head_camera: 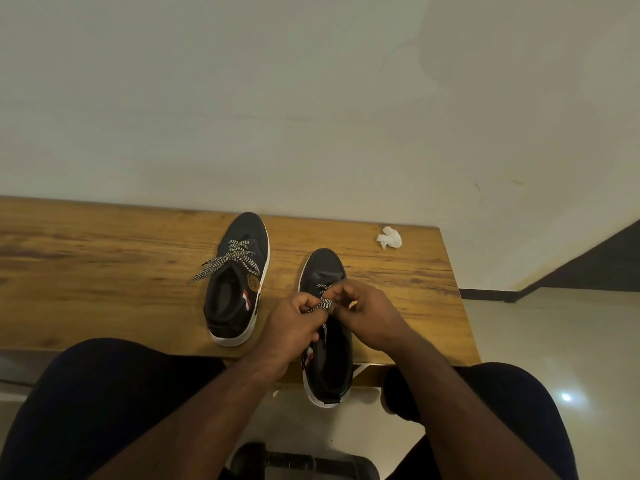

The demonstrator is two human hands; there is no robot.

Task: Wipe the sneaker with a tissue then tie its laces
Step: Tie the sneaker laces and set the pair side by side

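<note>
Two dark sneakers with white soles stand on a wooden table [104, 258]. The right sneaker [323, 268] sticks out over the table's near edge with its heel off the wood. My left hand [294, 327] and my right hand [367, 313] meet above its tongue, and each pinches a strand of the black-and-white checked lace [322, 304]. The left sneaker [239, 282] stands alone, its lace ends lying loose to either side. A crumpled white tissue [389, 238] lies near the table's far right corner.
A pale wall rises right behind the table. The table's right edge drops to a light tiled floor [554, 341]. My knees in dark trousers sit below the near edge, with a dark object [298, 460] on the floor between them.
</note>
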